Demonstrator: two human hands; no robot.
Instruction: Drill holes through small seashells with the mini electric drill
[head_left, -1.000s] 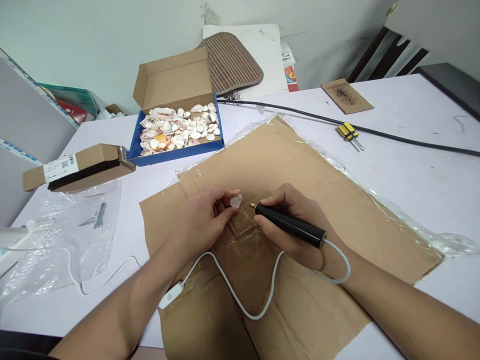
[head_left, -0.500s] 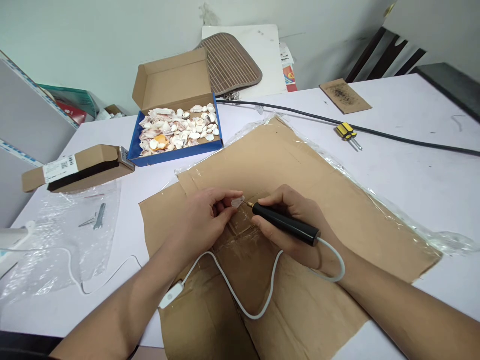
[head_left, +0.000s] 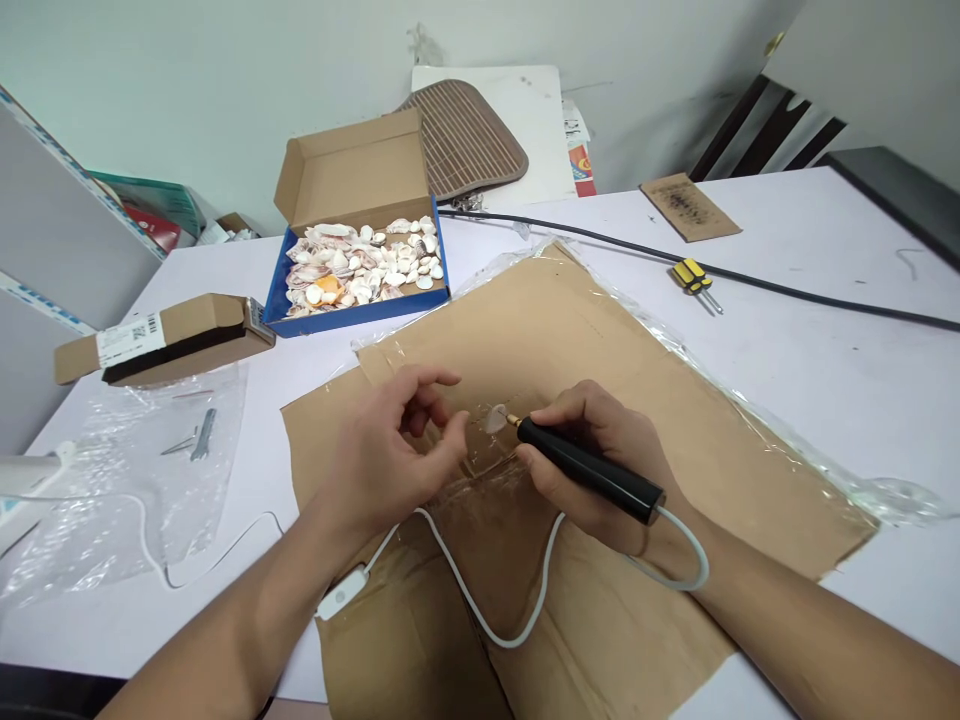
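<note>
Wrapped in my right hand [head_left: 600, 455] is a black pen-shaped electric drill [head_left: 589, 470] with a brass chuck and thin bit. At the bit's tip is a small pale, translucent shell [head_left: 495, 418], apart from my left fingers. My left hand [head_left: 412, 435] holds nothing, its thumb and forefinger spread just left of the shell. Under both hands lies a brown cardboard sheet [head_left: 630, 350], edged with clear plastic film. From the drill's rear runs a white cord [head_left: 517, 640] to a small inline switch [head_left: 343, 592] beside my left forearm.
A blue box [head_left: 360, 322] full of seashells [head_left: 352, 265] stands open at the back. Leftward are a long carton [head_left: 195, 335], bubble wrap [head_left: 112, 500] and a small wrench [head_left: 202, 436]. A yellow-black screwdriver [head_left: 694, 275] lies near a black cable [head_left: 795, 287] at right.
My left fingers have let go of the shell and spread apart. The drill has shifted slightly right and down, with the shell at its tip. The view has tilted slightly.
</note>
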